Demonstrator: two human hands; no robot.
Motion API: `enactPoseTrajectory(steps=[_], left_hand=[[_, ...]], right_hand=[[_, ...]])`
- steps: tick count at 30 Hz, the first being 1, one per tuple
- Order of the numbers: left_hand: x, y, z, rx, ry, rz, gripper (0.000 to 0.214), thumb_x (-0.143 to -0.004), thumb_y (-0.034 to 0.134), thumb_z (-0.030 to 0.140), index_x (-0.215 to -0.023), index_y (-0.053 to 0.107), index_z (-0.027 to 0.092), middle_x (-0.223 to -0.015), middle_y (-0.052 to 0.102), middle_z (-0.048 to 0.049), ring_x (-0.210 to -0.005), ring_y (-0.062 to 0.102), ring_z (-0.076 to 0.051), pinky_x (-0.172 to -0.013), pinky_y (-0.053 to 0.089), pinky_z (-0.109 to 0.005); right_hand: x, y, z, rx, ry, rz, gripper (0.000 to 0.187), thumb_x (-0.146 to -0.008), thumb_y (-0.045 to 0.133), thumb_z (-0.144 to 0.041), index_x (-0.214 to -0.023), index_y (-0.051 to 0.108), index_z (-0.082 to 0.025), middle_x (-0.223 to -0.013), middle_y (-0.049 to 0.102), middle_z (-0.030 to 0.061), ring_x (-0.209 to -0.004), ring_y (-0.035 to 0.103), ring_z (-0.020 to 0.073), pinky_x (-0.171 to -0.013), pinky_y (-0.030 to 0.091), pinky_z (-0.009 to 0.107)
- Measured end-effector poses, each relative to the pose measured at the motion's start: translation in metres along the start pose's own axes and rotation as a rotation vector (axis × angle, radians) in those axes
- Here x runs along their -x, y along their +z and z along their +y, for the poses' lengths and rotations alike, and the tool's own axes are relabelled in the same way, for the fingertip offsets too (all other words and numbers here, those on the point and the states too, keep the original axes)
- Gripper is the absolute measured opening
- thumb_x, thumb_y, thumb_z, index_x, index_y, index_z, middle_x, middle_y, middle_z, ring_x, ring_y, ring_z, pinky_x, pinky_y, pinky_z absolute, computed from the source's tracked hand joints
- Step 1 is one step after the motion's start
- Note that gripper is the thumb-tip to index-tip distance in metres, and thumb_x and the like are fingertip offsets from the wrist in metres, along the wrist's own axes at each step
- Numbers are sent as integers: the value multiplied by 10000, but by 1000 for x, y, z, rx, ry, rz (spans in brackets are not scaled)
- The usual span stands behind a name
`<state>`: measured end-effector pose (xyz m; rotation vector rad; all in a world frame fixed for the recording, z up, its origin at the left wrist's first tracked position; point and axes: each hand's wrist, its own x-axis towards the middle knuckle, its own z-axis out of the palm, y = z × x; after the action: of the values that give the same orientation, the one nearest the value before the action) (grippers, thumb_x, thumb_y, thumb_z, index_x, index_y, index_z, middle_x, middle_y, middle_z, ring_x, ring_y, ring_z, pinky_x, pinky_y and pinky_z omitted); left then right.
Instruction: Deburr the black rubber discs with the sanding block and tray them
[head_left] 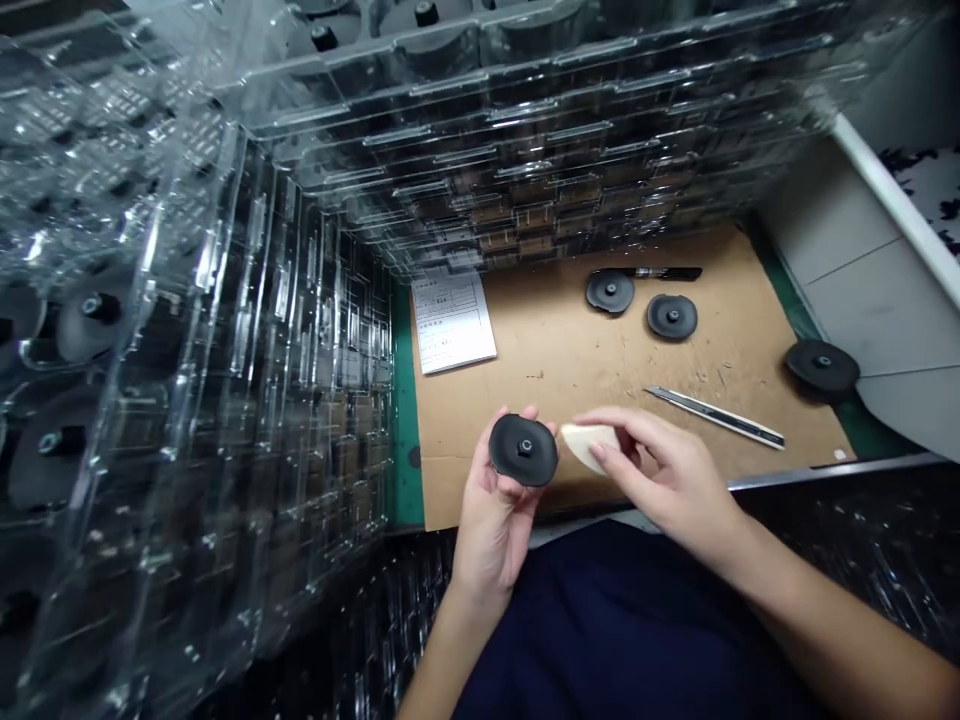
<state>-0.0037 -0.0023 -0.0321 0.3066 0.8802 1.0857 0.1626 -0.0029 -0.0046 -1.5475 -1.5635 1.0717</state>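
Note:
My left hand (499,510) grips a round black disc (506,455) with a short stem at its centre, which faces up toward me. Between the thumb and fingers of my right hand (667,470) is a cream-coloured sponge pad (589,445), its tip close beside the disc's right edge. Whether pad and disc touch, I cannot tell. Two similar black discs, one (609,291) by a black marker (675,273) and another (672,317), lie on the cardboard sheet (540,340). A slim craft knife (716,416) rests to the right of my right hand.
Tall stacks of clear plastic trays (525,130) stand behind the cardboard, and more trays (225,350) rise at the left, some holding black discs. A printed paper (454,320) lies at the back left. Another disc (822,368) sits by the grey side panel (892,290) at right.

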Motion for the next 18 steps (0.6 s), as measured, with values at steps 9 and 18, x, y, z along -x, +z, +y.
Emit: enactPoseTrajectory(steps=[9,18], left_hand=[[28,17,4,-25,-96,70,504,-659,766,219,-1132,596,258,-1121,651,-31,-1019,615,-184,-867,496,-247],[36,22,10,-45,-82,-19,615,-566,826,230,-1137,599,263,-1139,644,-35,-1031,617,-236,-890,501,-312]], right_hand=[[-5,5,-52,-9,-303,-293,193,-880,469,-110,-986,617,-173,-883,624,15,-804,579,105,-743,467,218],[12,-7,-58,-54,-327,-289,208,-885,459,-94,-1005,608,-177,-902,636,14,-805,583,102,-755,476,214]])
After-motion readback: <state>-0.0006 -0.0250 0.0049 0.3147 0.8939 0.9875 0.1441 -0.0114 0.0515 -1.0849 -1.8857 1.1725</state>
